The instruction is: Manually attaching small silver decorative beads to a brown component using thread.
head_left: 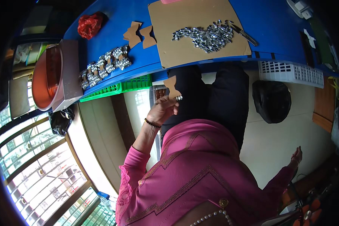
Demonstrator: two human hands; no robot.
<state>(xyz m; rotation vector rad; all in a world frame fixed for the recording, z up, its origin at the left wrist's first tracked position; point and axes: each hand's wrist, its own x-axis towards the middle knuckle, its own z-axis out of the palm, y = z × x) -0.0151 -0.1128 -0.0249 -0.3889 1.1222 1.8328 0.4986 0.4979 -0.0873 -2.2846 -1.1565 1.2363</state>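
Blue table [113, 15] carries a tan cardboard sheet [177, 34] with a pile of silver faceted gems [205, 37], while left hand [162, 110] pinches a brown bow-shaped cardboard cutout [171, 86] below the edge; right hand [297, 154] hangs loose, fingers apart.

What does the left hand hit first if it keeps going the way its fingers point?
The left hand holds a bow-shaped cardboard cutout pointing up toward the blue table. Straight on, it would probably meet the table's front edge near the sheet of brown cardboard, though depth is unclear in this view.
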